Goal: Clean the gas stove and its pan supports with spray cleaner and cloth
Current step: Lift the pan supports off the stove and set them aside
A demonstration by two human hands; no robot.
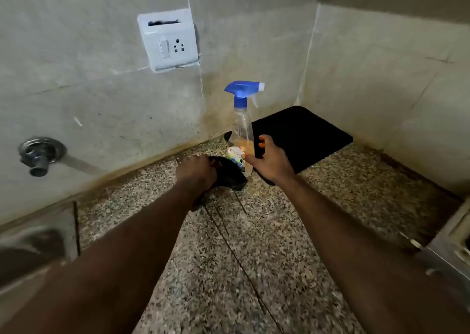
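Note:
A clear spray bottle (241,127) with a blue trigger head stands on the granite counter (254,257) near the back wall. My right hand (272,159) is beside its lower part, thumb touching the label and fingers spread at its right side, not closed round it. Just left of the bottle, my left hand (197,172) curls over a black curved object (230,174) resting on the counter; it looks like a pan support, but much of it is hidden under the hand. A steel edge that may be the stove (452,247) shows at the far right.
A black mat (305,135) lies in the back right corner behind the bottle. A steel sink (33,244) is at the left, with a wall valve (40,155) above it. A white switch and socket plate (167,41) is on the wall.

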